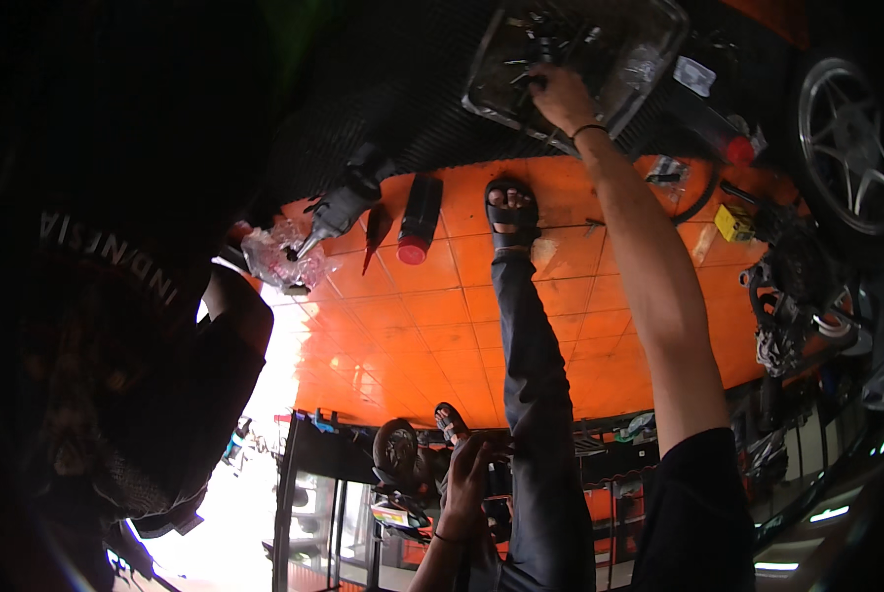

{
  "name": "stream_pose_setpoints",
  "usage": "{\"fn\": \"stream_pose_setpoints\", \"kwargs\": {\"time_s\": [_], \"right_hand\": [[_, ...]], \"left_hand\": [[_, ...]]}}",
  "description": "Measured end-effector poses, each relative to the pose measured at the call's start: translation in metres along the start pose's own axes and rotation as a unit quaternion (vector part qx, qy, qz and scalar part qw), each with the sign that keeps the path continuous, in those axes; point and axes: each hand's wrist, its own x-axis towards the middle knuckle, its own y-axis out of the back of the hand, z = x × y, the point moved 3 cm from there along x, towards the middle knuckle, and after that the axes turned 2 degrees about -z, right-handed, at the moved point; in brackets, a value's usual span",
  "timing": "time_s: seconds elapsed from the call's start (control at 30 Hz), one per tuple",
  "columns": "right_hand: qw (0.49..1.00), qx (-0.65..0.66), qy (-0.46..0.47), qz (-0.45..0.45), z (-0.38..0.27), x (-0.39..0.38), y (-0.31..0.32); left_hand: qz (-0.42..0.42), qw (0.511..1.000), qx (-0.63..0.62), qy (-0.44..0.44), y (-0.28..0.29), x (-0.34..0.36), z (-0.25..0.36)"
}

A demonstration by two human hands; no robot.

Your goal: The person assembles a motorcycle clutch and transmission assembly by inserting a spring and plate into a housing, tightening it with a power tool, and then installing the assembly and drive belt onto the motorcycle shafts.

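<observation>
My right arm reaches up across the view to a shallow grimy tray (649, 84) at the far side. Over it, my right hand (563, 99) is bent with its fingers closed around a dark small part I cannot make out. Several dark metal parts (540, 44) lie in the tray by my fingertips, along with clear plastic. My left hand (466, 479) is low in the view beside my trouser leg (536, 385), fingers stretched out and holding nothing visible.
On the orange tiled floor (442, 316) are a dark power tool (343, 209), a black bottle with red cap (420, 219), clear plastic bag (274, 259) and yellow box (733, 223). A spoked wheel (849, 148) and machine parts (797, 266) stand right. A person in black (136, 345) is close at left.
</observation>
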Motion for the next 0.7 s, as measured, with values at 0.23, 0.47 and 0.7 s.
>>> {"fn": "stream_pose_setpoints", "kwargs": {"time_s": [0.23, 0.47, 0.7], "right_hand": [[0.969, 0.231, -0.047, 0.079, 0.039, 0.003, 0.022], [0.887, 0.461, -0.005, -0.022, -0.026, -0.109, 0.044], [0.895, 0.424, -0.138, 0.022, 0.007, -0.137, 0.03]], "left_hand": [[0.03, 0.997, 0.062, 0.032, 0.003, -0.002, 0.002], [0.014, 0.993, 0.084, -0.08, -0.008, 0.042, 0.022], [-0.017, 0.943, 0.176, -0.281, -0.023, 0.084, 0.052]]}}
